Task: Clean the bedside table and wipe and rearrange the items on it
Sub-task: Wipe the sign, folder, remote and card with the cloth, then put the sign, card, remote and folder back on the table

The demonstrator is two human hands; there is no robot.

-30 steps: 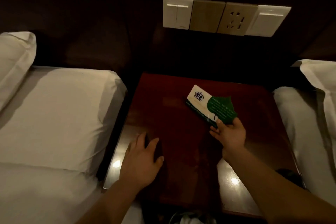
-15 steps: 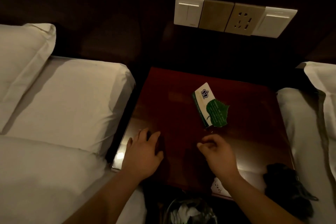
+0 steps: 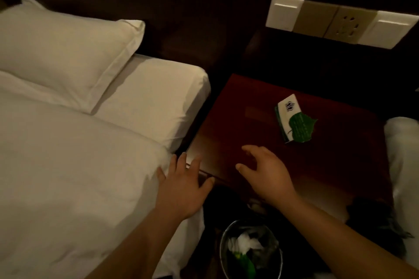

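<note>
One waste bin (image 3: 250, 253) nearest, down on the floor under the front edge, holding crumpled white paper and something green. Just above it, left hand (image 3: 183, 188) spread flat over the near left corner of the table (image 3: 238, 108), fingertips by the white bed (image 3: 90, 165), grip open and empty. Right hand (image 3: 265, 176) low over the front part of the top, fingers loosely bent, grip likewise open with nothing in it. At the near right corner, a dark bundle (image 3: 374, 217), probably the wiping cloth, though too dim to tell. Farther back, well apart from both hands, a white card (image 3: 287, 106) with a green leaf-shaped card (image 3: 301, 129) overlapping its near end, flat on the red-brown top. Beyond that, wall switches (image 3: 340, 22). Judged as the wiping step: fetch the cloth with the right hand first, steady the table with the left, sweep front to back in overlapping strokes, lift the cards rather than pushing round them, wipe beneath, then set them back square to the edge.
</note>
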